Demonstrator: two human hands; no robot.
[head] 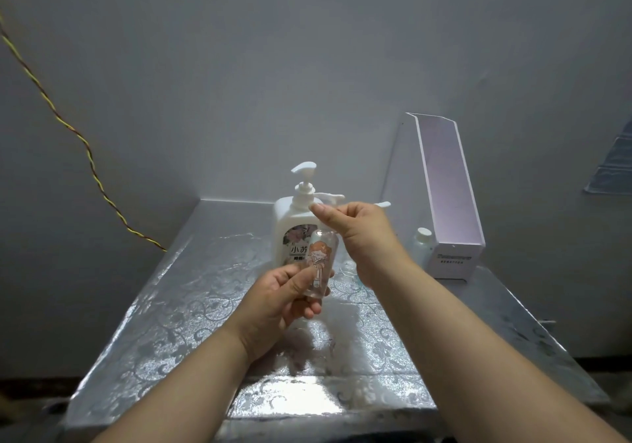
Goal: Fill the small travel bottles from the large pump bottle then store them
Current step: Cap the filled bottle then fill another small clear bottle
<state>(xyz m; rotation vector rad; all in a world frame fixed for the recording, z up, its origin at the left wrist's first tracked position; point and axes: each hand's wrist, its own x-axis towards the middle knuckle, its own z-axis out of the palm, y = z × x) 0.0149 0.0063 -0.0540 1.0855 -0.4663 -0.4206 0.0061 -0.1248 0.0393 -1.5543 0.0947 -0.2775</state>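
Observation:
My left hand [287, 300] grips a small clear travel bottle [319, 264] with a cartoon figure printed on it, tilted slightly, its mouth open at the top. Just above that mouth, my right hand [355, 228] pinches a small white piece between thumb and forefinger; most of the piece is hidden by the fingers. Directly behind both hands stands the large white pump bottle [290, 227], its pump head [304, 168] pointing left. White nozzle tips [330, 197] show behind my right hand. A second small bottle with a white cap [422, 240] stands at the right.
A tall white box [451, 203] stands at the back right, beside the capped bottle. The table [191, 305] has a shiny silver patterned cover and meets the grey wall at the back. A yellow twisted cord [85, 148] runs down the wall on the left.

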